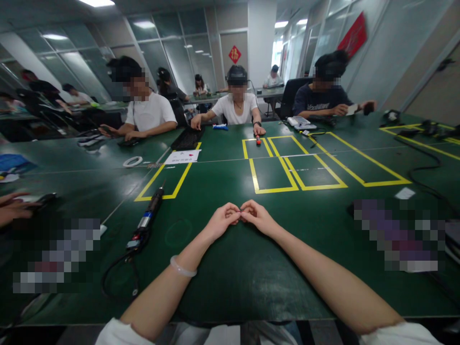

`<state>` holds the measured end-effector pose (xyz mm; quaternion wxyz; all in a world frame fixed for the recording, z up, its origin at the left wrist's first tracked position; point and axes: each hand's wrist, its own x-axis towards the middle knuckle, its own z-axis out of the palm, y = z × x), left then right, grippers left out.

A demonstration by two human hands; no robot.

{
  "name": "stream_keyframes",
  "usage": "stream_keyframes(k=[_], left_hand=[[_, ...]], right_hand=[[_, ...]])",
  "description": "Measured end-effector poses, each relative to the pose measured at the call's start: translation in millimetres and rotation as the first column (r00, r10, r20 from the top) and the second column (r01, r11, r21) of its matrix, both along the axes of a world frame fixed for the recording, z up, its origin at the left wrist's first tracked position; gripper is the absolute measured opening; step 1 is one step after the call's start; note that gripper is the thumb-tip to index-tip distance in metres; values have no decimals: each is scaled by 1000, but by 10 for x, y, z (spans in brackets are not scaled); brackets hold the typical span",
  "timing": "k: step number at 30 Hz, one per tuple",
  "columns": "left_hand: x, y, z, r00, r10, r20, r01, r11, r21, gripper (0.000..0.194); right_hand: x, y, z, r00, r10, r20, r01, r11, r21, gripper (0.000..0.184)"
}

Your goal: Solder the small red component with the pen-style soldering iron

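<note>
Over the green table (215, 287), my left hand (224, 219) and my right hand (257, 218) meet at the fingertips. The fingers of both are curled into a pinch. Whatever is between them, if anything, is too small to make out. To the left of my left hand lies what looks like an electric screwdriver (145, 220), its thin bit pointing away from me and its black cable (104, 282) looping toward me. A pale bangle (183, 267) is on my left wrist.
Yellow tape outlines (276, 190) mark the table beyond my hands. A printed sheet (183, 157), a black keyboard (187, 138), a tape roll (132, 161) and a small red object (258, 140) lie farther off. Blurred-out items flank me. Several people sit around the table; a co-worker's hands (14, 208) are at left.
</note>
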<state>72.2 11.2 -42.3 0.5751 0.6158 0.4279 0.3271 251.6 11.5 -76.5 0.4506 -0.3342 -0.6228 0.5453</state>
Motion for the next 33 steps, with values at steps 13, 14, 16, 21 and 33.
stream_keyframes(k=[13,14,16,21,33], left_hand=[[3,-44,31,969,80,-234,8,935,354,14],[3,-38,26,964,82,-254,19,928,372,13],[-16,-26,40,954,76,-291,49,915,400,15],[-292,-75,283,884,140,-446,108,868,485,44],[-2287,-499,334,118,601,-790,-20,797,604,90]], right_hand=[[20,16,6,987,-62,149,46,993,109,19],[23,17,5,982,-68,174,47,991,124,18],[31,14,11,974,-89,206,56,986,159,17],[42,0,45,966,-117,232,72,979,192,17],[32,-33,89,963,-72,259,37,990,139,16]])
